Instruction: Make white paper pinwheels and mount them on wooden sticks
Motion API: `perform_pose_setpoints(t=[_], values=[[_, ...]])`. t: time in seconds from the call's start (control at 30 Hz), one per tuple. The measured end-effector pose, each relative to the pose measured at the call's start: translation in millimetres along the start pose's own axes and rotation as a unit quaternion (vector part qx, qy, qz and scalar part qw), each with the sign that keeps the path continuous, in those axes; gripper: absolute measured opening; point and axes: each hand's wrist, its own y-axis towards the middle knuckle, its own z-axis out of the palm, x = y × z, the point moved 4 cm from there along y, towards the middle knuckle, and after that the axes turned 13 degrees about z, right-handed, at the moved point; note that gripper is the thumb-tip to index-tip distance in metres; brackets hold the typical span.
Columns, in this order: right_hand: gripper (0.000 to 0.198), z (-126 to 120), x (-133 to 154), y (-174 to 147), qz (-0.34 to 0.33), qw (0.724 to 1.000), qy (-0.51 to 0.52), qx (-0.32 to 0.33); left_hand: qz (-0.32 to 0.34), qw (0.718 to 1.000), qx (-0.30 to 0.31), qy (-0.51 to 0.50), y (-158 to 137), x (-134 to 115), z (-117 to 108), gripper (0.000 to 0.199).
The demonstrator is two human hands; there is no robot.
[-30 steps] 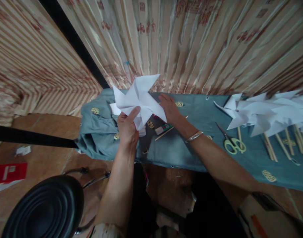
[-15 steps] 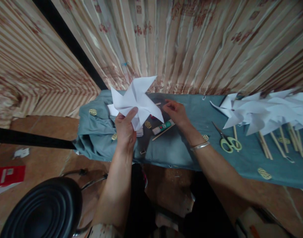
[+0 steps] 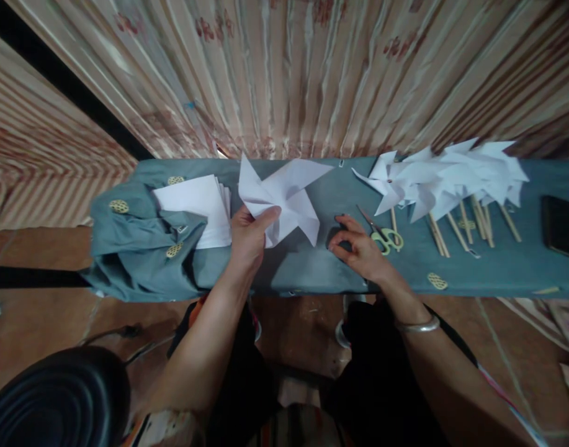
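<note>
My left hand grips a white paper pinwheel at its lower left, thumb across the front and fingers behind. The pinwheel's folded blades face me, over the cloth-covered table. My right hand is apart from it, to the right, thumb and index finger curled together in a pinch. Whatever lies between those fingertips, if anything, is too small to make out. Just beyond this hand lie scissors with pale green handles. To the left of my left hand rests a stack of white paper.
Several finished pinwheels with wooden sticks lie overlapped at the right. A dark phone is at the far right. Striped curtains hang behind the table. A round black stool stands at lower left.
The view has swung right, bringing the phone into sight. My left hand still holds the pinwheel, now clear of the paper stack. My right hand has come nearer the scissors. The glue stick no longer shows.
</note>
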Motion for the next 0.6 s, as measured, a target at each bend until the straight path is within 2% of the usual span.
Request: perform_pose_setpoints(t=[0.17, 0.27, 0.4, 0.6], values=[[0.007, -9.7, -2.0, -4.4, -0.001, 0.999, -0.022, -0.039, 0.009, 0.999, 0.03, 0.024, -0.7, 19.4, 15.0, 0.03], [0.017, -21.4, 8.8, -12.4, -0.006, 0.997, -0.031, -0.077, 0.012, 0.999, 0.037, 0.028, 2.3, 26.6, 21.1, 0.03], [0.018, -38.5, 23.4, -28.0, 0.01, 0.988, -0.057, -0.14, 0.009, 0.999, 0.042, 0.033, 3.0, 32.2, 28.3, 0.026], [0.02, -29.6, 30.8, -36.9, -0.047, 0.985, -0.123, -0.114, 0.001, 0.997, 0.053, 0.051, 0.4, 37.4, 36.4, 0.025]])
